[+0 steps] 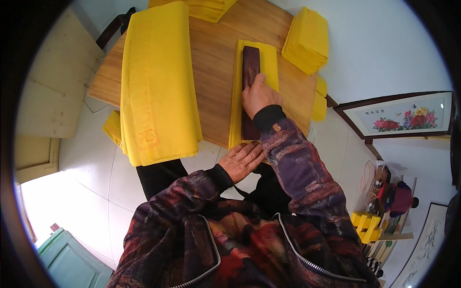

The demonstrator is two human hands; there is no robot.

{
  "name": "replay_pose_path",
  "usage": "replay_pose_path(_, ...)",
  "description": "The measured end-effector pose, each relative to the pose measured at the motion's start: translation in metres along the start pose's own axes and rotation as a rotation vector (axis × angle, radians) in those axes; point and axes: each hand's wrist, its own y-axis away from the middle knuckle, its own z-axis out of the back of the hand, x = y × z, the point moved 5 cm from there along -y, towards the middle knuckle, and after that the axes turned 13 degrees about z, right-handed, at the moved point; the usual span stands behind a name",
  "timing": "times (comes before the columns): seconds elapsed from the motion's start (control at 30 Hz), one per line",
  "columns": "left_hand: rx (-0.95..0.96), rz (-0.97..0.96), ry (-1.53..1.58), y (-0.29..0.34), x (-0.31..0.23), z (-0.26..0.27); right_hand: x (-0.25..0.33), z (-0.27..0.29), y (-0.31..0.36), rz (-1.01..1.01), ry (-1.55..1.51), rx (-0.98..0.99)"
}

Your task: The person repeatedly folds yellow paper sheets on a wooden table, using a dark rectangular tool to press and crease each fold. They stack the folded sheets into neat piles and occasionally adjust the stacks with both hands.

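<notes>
A long dark-brown wooden block (250, 62) lies lengthwise on a narrow stack of yellow paper (270, 62) near the table's right side. My right hand (260, 98) is closed around the block's middle, thumb pointing along it. At the near end of that stack, my left hand (242, 161) lies flat with fingers stretched out, fingertips at the paper's near edge. Nothing shows in the left hand. Left of both hands, a large stack of yellow sheets (161, 81) with a faint red stamp mark hangs over the table's near edge.
The wooden table (214, 86) carries another yellow stack (307, 41) at the far right and one (197, 8) at the far edge. A framed flower picture (401, 117) leans at the right. Beyond it stands a shelf with mixed items (389, 206). A green cabinet (72, 259) is at lower left.
</notes>
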Motion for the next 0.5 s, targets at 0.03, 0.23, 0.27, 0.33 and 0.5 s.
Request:
replay_pose_path(0.03,-0.020,0.001,-0.009,0.001,-0.001,-0.002,-0.001,0.000,0.000,-0.010,0.001,0.014)
replay_pose_path(0.23,0.002,0.032,-0.034,0.002,-0.001,-0.006,-0.002,0.007,-0.007,0.006,-0.006,0.056)
replay_pose_path(0.27,0.013,0.033,-0.040,0.002,-0.001,-0.007,0.003,0.003,-0.006,-0.008,0.050,0.074)
replay_pose_path(0.33,-0.015,0.026,-0.027,0.002,-0.001,-0.005,0.006,0.001,-0.005,-0.011,0.063,0.048)
replay_pose_path(0.5,-0.081,0.008,-0.027,0.001,-0.002,-0.004,0.002,0.001,-0.008,-0.036,0.066,0.072)
